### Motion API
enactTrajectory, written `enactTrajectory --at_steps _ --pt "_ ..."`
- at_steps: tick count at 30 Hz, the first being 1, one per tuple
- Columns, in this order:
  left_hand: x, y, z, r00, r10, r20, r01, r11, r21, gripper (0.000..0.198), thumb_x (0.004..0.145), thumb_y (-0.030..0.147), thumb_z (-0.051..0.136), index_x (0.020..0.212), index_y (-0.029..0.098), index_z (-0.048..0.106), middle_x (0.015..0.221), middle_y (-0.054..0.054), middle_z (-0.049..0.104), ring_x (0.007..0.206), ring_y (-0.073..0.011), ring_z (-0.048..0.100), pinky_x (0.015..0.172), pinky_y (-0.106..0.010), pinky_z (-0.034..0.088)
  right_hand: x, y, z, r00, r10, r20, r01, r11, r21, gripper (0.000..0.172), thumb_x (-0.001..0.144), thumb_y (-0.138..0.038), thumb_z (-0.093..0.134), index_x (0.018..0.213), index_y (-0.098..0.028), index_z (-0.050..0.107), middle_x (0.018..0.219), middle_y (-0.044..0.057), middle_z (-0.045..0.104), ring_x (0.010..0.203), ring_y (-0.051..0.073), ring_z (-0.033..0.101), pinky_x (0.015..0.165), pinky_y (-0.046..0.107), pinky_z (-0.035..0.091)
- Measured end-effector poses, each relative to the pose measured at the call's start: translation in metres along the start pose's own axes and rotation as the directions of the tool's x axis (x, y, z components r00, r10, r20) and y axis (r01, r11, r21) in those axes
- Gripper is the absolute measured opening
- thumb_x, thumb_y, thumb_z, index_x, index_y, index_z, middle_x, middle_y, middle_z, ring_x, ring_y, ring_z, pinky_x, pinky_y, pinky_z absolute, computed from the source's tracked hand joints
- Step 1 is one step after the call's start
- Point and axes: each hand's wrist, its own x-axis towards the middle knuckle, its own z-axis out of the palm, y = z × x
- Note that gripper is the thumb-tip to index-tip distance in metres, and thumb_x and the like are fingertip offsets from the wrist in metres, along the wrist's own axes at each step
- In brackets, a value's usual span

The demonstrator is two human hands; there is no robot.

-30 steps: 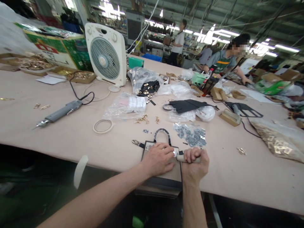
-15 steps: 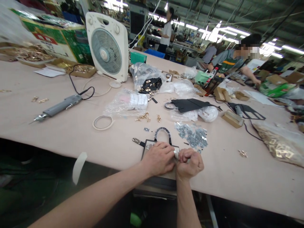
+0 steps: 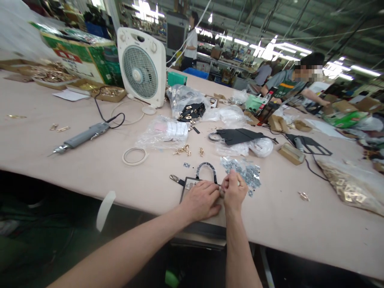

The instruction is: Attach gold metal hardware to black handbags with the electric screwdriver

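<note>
A small beige bag panel (image 3: 187,185) with black trim and a looped black handle (image 3: 206,168) lies at the near table edge. My left hand (image 3: 201,200) rests on it with fingers bent, pressing it down. My right hand (image 3: 233,191) is right beside the left at the panel's top right corner, fingers pinched together on something too small to make out. A pile of small silver metal plates (image 3: 243,171) lies just beyond my right hand. A gold clasp (image 3: 174,178) sticks out at the panel's left.
An electric screwdriver (image 3: 82,137) with its cord lies at the left, a tape ring (image 3: 134,156) nearer. A box fan (image 3: 141,74), plastic bags of parts (image 3: 165,134), loose gold fittings (image 3: 183,150) and black leather pieces (image 3: 237,135) fill the middle. A co-worker (image 3: 285,82) sits at the far right.
My right hand no longer shows the tool handle it gripped a second ago; it has risen to the panel's upper corner and changed from a fist to a pinch. The left hand stays put.
</note>
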Motion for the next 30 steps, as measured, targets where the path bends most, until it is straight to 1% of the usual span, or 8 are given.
enactTrajectory --at_steps 3,5,8,12,15,21,26,30 --pt "-0.001 -0.001 -0.001 1.0 0.022 -0.007 -0.022 0.999 0.041 0.028 0.094 0.042 0.065 0.11 0.019 0.064 0.125 -0.01 0.067 0.12 -0.0284 0.06 0.107 -0.043 0.044 0.01 -0.001 -0.009 0.973 0.028 -0.23 0.047 0.948 0.315 0.043 0.094 -0.052 0.061 0.066 -0.022 0.048 0.048 -0.01 0.037 0.036 0.007 0.033 0.036 0.021 0.027" --pt "-0.001 -0.001 -0.001 0.999 0.039 -0.014 -0.037 0.997 0.071 0.024 0.096 0.039 0.062 0.109 0.02 0.064 0.125 -0.008 0.067 0.119 -0.0268 0.06 0.105 -0.042 0.045 0.02 0.0 -0.013 0.963 0.062 -0.261 0.047 0.918 0.394 0.042 0.093 -0.05 0.064 0.065 -0.021 0.049 0.047 -0.01 0.038 0.035 0.006 0.033 0.036 0.02 0.027" --pt "-0.001 -0.001 0.0 0.999 0.038 -0.03 -0.035 0.994 0.101 0.019 0.098 0.036 0.058 0.107 0.02 0.064 0.124 -0.007 0.067 0.119 -0.025 0.06 0.105 -0.041 0.045 0.034 0.004 -0.01 0.975 0.159 -0.156 -0.071 0.886 0.459 0.043 0.089 -0.052 0.067 0.066 -0.021 0.049 0.047 -0.011 0.038 0.034 0.005 0.031 0.034 0.018 0.026" --pt "0.0 0.0 0.0 0.999 0.035 -0.04 -0.031 0.993 0.113 0.017 0.097 0.035 0.058 0.104 0.021 0.065 0.121 -0.007 0.067 0.117 -0.0239 0.061 0.104 -0.04 0.045 0.037 0.012 0.003 0.974 0.222 -0.044 -0.187 0.899 0.396 0.045 0.085 -0.053 0.072 0.065 -0.021 0.048 0.045 -0.011 0.037 0.034 0.004 0.03 0.032 0.017 0.023" --pt "0.0 -0.001 -0.001 0.999 0.036 -0.04 -0.031 0.993 0.115 0.017 0.098 0.035 0.058 0.102 0.021 0.065 0.12 -0.006 0.068 0.117 -0.0238 0.061 0.104 -0.04 0.045 0.034 0.015 0.007 0.977 0.211 -0.01 -0.194 0.916 0.351 0.045 0.085 -0.053 0.073 0.065 -0.021 0.048 0.045 -0.011 0.037 0.034 0.005 0.03 0.032 0.017 0.023" --pt "0.0 -0.002 -0.001 0.999 0.033 -0.021 -0.03 0.994 0.108 0.018 0.097 0.036 0.059 0.104 0.021 0.065 0.123 -0.007 0.067 0.117 -0.0246 0.06 0.104 -0.041 0.045 0.04 0.015 0.003 0.98 0.192 -0.05 -0.153 0.891 0.428 0.044 0.086 -0.053 0.07 0.065 -0.021 0.047 0.046 -0.011 0.037 0.033 0.004 0.03 0.033 0.016 0.024" --pt "0.001 -0.003 0.0 1.0 0.019 -0.024 -0.016 0.994 0.104 0.018 0.096 0.036 0.06 0.104 0.021 0.065 0.122 -0.007 0.067 0.119 -0.0249 0.06 0.105 -0.041 0.045 0.048 0.018 0.009 0.965 0.26 0.035 -0.251 0.873 0.418 0.043 0.085 -0.054 0.07 0.067 -0.021 0.048 0.046 -0.012 0.036 0.033 0.004 0.028 0.032 0.016 0.022" --pt "0.001 -0.003 0.001 1.0 0.01 -0.027 -0.007 0.996 0.088 0.018 0.096 0.035 0.059 0.103 0.02 0.065 0.115 -0.007 0.069 0.116 -0.0247 0.061 0.104 -0.041 0.046 0.039 0.018 0.009 0.975 0.201 0.092 -0.221 0.909 0.354 0.046 0.089 -0.054 0.067 0.064 -0.021 0.047 0.045 -0.011 0.035 0.033 0.005 0.028 0.032 0.018 0.022"
